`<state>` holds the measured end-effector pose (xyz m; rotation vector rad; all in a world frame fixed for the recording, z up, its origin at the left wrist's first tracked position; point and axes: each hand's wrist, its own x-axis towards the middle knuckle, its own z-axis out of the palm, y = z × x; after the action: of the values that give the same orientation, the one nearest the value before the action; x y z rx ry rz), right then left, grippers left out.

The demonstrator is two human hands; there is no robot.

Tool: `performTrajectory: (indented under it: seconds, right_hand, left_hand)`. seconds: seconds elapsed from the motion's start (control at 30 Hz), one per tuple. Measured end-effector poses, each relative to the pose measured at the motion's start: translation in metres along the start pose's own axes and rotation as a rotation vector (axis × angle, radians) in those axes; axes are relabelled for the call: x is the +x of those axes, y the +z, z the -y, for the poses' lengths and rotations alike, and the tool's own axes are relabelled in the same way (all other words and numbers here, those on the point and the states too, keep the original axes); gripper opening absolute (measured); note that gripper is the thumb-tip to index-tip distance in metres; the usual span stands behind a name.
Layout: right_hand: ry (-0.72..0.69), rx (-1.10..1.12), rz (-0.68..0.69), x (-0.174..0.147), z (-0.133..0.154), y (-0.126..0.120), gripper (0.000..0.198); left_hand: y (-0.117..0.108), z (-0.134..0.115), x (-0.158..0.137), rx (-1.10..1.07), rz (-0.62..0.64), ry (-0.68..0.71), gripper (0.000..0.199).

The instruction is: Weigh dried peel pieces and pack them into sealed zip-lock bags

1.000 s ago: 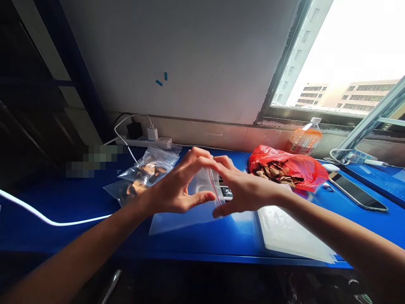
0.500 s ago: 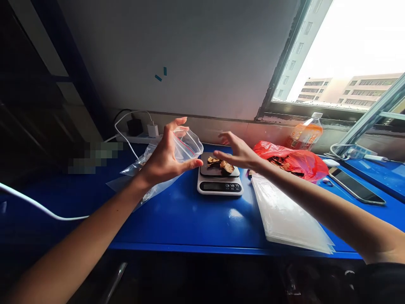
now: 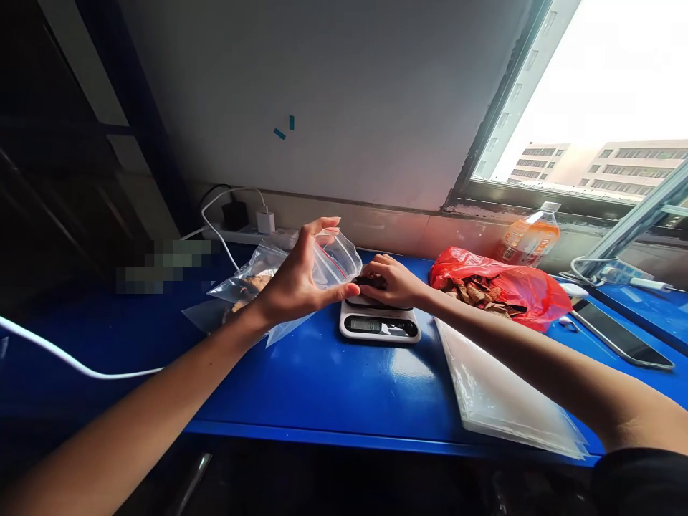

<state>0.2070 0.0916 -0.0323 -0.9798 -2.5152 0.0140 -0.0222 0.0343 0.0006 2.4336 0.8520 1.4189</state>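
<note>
My left hand (image 3: 301, 283) grips a clear zip-lock bag (image 3: 344, 251), thumb and fingers spread wide so its mouth, with a red seal line, faces right. Over the plate of a small white kitchen scale (image 3: 352, 337), my right hand (image 3: 393, 281) has its fingers curled round dried brown slices, mostly hidden beneath it. Digits show on the scale's lit display (image 3: 365, 326). Behind my left wrist lie clear bags (image 3: 244, 279) with pale brown pieces inside. A red plastic bag (image 3: 529, 290) holding more dried slices (image 3: 476, 294) lies open to the right.
Flat clear bags (image 3: 499, 394) are stacked at the right front of the blue table (image 3: 322, 394). Farther right are a phone (image 3: 623, 333) and an orange drink bottle (image 3: 532, 236). A white charger (image 3: 265, 221) and cables are at the back left.
My right hand has come down onto the scale and closed over the slices. The scale's display has lit up. My left hand still holds the bag; the view has shifted slightly.
</note>
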Motion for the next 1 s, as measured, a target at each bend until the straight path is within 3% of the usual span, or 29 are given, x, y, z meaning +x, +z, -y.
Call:
performTrajectory:
  seconds: [0.3, 0.47, 0.6, 0.73, 0.8, 0.9, 1.0]
  right_hand:
    - [0.063, 0.0, -0.11, -0.006, 0.005, 0.0, 0.015]
    - [0.23, 0.288, -0.242, 0.004, 0.004, 0.002, 0.016]
    - [0.351, 0.536, -0.393, 0.016, 0.011, -0.016, 0.022]
    - [0.267, 0.552, -0.517, 0.023, 0.037, -0.046, 0.024]
    - [0.137, 0.396, -0.446, 0.024, 0.054, -0.057, 0.018]
    - [-0.029, 0.131, -0.203, 0.026, 0.075, -0.061, 0.01]
    - [-0.009, 0.064, -0.055, 0.031, 0.084, -0.058, 0.012]
  left_hand:
    - [0.007, 0.001, -0.002, -0.009, 0.012, -0.021, 0.084]
    - [0.009, 0.004, -0.003, -0.041, 0.0, -0.04, 0.083]
    - [0.011, 0.006, -0.005, -0.047, 0.014, -0.065, 0.084]
    - [0.017, 0.009, -0.007, -0.04, 0.018, -0.081, 0.097]
    - [0.021, 0.009, -0.007, -0.041, 0.003, -0.072, 0.107]
    - [0.026, 0.007, -0.007, -0.104, -0.004, -0.019, 0.112]
    - [0.029, 0.006, -0.008, -0.144, 0.033, -0.02, 0.113]
